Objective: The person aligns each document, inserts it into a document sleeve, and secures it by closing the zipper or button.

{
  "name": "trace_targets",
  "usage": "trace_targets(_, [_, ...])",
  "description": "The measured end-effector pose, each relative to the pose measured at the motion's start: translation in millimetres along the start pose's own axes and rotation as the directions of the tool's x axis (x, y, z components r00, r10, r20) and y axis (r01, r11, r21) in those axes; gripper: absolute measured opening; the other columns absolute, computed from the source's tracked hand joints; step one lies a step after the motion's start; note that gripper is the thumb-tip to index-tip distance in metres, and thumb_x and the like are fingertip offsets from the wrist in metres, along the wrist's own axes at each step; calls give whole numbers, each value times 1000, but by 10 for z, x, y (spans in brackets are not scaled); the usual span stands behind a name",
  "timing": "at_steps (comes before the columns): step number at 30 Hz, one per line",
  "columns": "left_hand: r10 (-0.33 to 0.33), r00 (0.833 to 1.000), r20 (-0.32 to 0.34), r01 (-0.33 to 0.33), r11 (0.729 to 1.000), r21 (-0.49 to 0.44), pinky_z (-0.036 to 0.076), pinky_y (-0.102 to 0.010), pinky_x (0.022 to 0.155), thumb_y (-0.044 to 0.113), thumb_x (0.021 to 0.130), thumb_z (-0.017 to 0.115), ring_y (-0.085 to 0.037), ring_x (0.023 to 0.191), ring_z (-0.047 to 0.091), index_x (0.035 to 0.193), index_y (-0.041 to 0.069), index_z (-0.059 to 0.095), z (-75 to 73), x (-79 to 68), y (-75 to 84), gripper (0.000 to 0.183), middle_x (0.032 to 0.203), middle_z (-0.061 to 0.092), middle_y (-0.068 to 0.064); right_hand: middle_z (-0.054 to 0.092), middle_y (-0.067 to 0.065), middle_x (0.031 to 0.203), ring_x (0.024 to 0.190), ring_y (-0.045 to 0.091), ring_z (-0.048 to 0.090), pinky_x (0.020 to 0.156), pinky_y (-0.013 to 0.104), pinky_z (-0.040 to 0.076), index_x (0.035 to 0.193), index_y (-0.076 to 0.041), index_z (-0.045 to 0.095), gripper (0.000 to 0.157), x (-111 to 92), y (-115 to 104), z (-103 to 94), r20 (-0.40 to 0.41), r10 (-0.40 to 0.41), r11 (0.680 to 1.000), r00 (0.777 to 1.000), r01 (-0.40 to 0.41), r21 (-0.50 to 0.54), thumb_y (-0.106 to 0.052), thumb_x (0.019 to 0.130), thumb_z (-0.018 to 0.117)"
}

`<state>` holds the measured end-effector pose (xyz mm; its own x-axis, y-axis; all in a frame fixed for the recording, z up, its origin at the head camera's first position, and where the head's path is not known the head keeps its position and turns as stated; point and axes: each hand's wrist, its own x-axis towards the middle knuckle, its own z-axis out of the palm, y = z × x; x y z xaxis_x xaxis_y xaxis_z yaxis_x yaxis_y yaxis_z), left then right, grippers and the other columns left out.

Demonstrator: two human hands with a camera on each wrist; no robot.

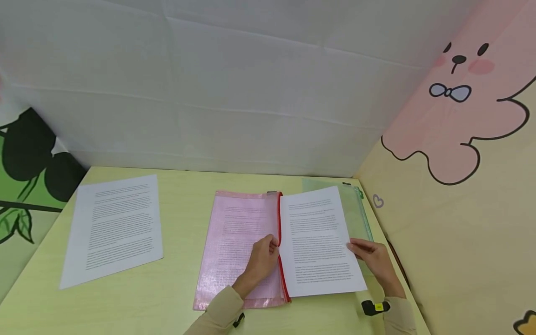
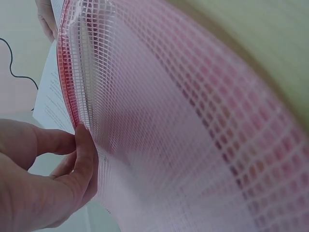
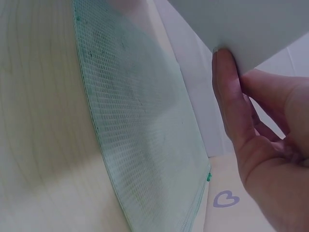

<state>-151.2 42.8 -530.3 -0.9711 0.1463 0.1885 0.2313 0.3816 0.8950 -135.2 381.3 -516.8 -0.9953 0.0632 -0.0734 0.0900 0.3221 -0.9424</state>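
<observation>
My left hand (image 1: 263, 257) pinches the red zipper edge of a pink mesh zip pouch (image 1: 234, 279). In the left wrist view its thumb and fingers grip the red edge (image 2: 65, 89), with a white sheet showing through the mesh. My right hand (image 1: 374, 261) pinches the right edge of a printed sheet of paper (image 1: 320, 242), which lies just right of the zipper. The sheet's left edge meets the pouch's red edge; whether it is inside cannot be told. Under and behind this sheet lies a green mesh zip pouch (image 1: 356, 209), also seen in the right wrist view.
Another printed sheet (image 1: 119, 228) lies alone at the left of the light yellow table (image 1: 180, 218). A white wall sheet (image 1: 234, 93) stands behind the table, and a wall with cartoon prints (image 1: 473, 223) borders it on the right.
</observation>
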Motion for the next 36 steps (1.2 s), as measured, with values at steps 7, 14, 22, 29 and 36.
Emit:
trace_targets(7, [-37,999,-32,37,999,-6,56,-26,65,-11,84,63,-18,71,64,86,-3,61,19,12,-26,9,77,66,-9,75,18,108,88,13,75,76,27,61,122,13,68,35,-6,6,-61,3,-44,999,999,44,-17,-10,96,73])
trace_targets(14, [-93,996,-15,93,995,-31,55,-27,69,-4,84,63,-18,77,63,92,-1,59,5,12,-10,9,82,64,-8,70,29,115,91,13,74,76,27,61,122,13,68,34,12,-40,-113,48,-71,997,996,73,-33,-8,97,71])
trace_targets(22, [-51,999,17,51,999,-17,51,-26,68,-7,80,60,-16,78,56,92,-2,53,37,9,-14,14,83,58,-7,74,22,111,91,12,74,76,28,62,121,13,68,34,50,-107,-84,61,-40,997,997,44,-63,-10,96,73])
trace_targets(29, [-9,999,40,10,1000,-8,50,-25,66,-9,77,60,-13,75,54,91,0,54,34,15,-38,18,82,58,-8,71,29,113,90,10,73,74,26,61,120,15,68,32,42,-117,-54,55,-79,996,995,81,-40,-6,96,72])
trace_targets(36, [17,997,79,-17,1000,-5,52,-23,65,-12,76,62,-8,72,54,89,-1,56,66,21,-46,18,79,58,-3,72,28,111,89,13,74,73,28,62,118,15,69,29,82,-119,18,76,-122,992,990,124,-14,-4,96,71])
